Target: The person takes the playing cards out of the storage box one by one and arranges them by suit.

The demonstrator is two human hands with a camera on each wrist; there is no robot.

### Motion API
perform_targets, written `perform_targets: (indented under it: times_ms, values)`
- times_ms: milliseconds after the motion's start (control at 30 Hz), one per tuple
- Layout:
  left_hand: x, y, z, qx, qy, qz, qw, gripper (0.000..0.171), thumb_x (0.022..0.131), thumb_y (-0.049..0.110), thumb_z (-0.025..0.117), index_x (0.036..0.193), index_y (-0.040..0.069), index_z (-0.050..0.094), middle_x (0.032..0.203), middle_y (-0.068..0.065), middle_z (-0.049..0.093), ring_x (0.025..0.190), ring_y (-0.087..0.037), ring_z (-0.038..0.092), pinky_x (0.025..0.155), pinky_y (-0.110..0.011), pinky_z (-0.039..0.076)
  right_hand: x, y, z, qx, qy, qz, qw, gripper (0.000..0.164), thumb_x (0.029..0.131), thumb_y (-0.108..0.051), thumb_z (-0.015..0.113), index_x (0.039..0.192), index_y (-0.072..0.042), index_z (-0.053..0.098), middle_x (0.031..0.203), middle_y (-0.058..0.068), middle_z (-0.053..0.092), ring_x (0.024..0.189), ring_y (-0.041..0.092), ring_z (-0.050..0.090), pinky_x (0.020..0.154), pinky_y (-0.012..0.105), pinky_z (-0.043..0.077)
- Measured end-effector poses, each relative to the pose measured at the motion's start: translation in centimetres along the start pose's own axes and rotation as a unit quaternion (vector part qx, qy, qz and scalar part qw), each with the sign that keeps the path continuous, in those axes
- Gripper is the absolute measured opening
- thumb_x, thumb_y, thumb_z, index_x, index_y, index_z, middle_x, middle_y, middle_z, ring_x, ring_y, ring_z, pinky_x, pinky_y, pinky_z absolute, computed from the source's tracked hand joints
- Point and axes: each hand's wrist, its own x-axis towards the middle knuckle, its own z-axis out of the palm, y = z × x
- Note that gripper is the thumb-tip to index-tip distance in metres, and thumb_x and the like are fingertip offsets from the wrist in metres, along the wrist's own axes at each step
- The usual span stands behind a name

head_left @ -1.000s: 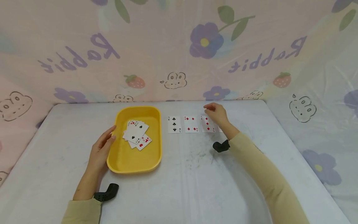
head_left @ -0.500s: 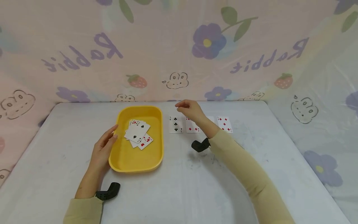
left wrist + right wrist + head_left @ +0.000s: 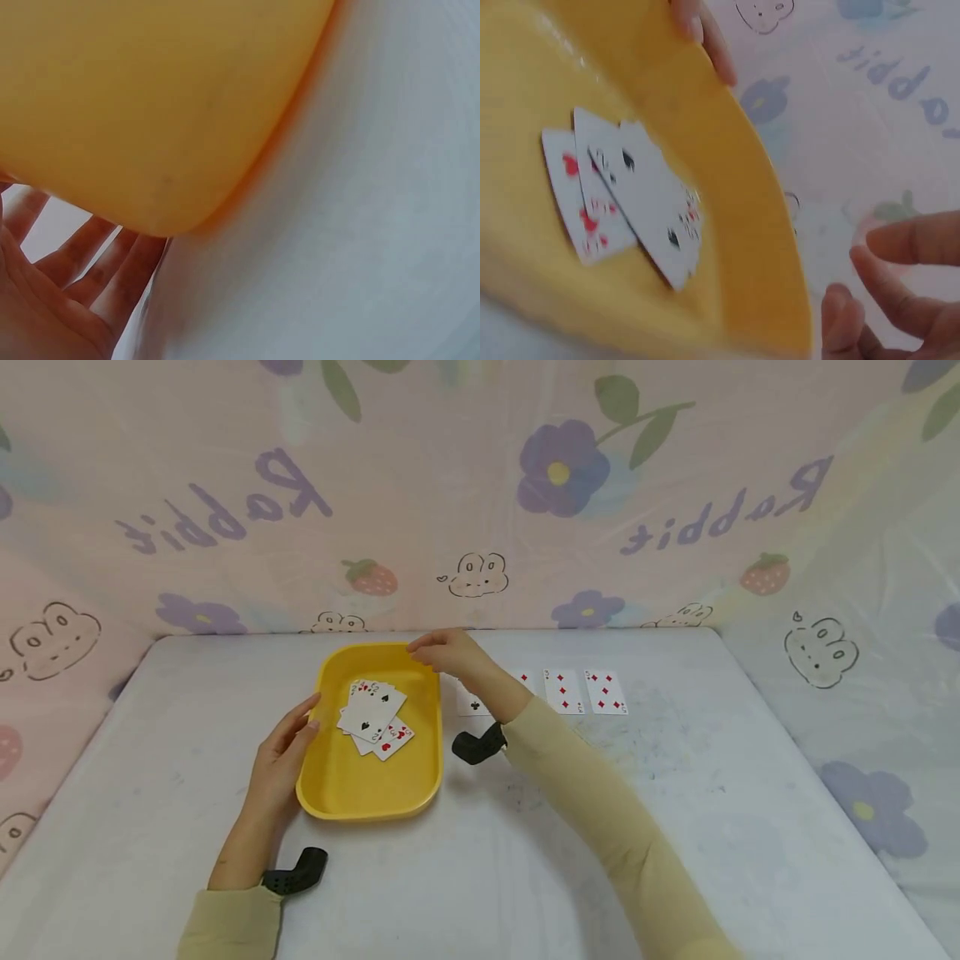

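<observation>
My left hand point(image 3: 281, 768) holds the left rim of a yellow tray point(image 3: 369, 793), with the thumb tip lapping over the rim and the other fingers along the outer wall. Inside lies a loose fan of playing cards point(image 3: 372, 713), a two of spades on top and heart cards poking out below. My right hand point(image 3: 453, 656), with nothing between its loosely bent fingers, hovers at the tray's far right corner. In the right wrist view its fingertips point(image 3: 840, 319) are beside the tray's rim.
Right of the tray runs a row of face-up cards: a black club card point(image 3: 472, 706) partly hidden by my right forearm, a mostly covered red diamond card, a three of diamonds point(image 3: 564, 692) and a five of diamonds point(image 3: 606, 692). A patterned cloth point(image 3: 420, 485) hangs behind the white table.
My right hand has swept left from above the diamond cards, across the row, to the tray's far right corner. The left hand stays at the tray's rim.
</observation>
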Motion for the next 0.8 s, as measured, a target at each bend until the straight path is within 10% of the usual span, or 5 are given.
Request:
perform_targets:
  times_ms: [300,667,800]
  values:
    - [-0.2,0.2,0.1,-0.019,0.0,-0.003,0.9998,0.044,0.099,0.045,0.046,0.142,0.042,0.043,0.144,-0.002,0.036,0.119,-0.016,0.04,0.084,-0.005,0.043,1.1,-0.7,3.5,0.107,0.011,0.053,0.993,0.033,0.094,-0.014,0.059,0.124,-0.001,0.062,0.13,0.012,0.058,0.124,0.031,0.051,0.105,0.035,0.043]
    - [-0.1,0.1,0.2,-0.01,0.003,0.003,0.9999,0.043,0.099,0.045,0.046,0.142,0.042,0.043,0.144,-0.002,0.037,0.12,-0.014,0.039,0.085,-0.004,0.042,2.6,0.4,6.7,0.077,0.061,0.097,0.99,0.021,0.081,-0.01,0.07,0.096,0.003,0.064,0.095,0.003,0.055,0.086,0.018,0.046,0.087,0.03,0.044]
    - [-0.1,0.1,0.2,-0.014,0.001,0.002,0.9999,0.043,0.099,0.044,0.047,0.141,0.042,0.044,0.143,-0.001,0.037,0.12,-0.013,0.038,0.086,-0.004,0.042,2.9,0.9,8.0,0.024,0.08,0.135,0.987,0.044,0.077,-0.013,0.076,0.115,-0.002,0.058,0.118,0.009,0.055,0.103,0.023,0.049,0.098,0.032,0.044]
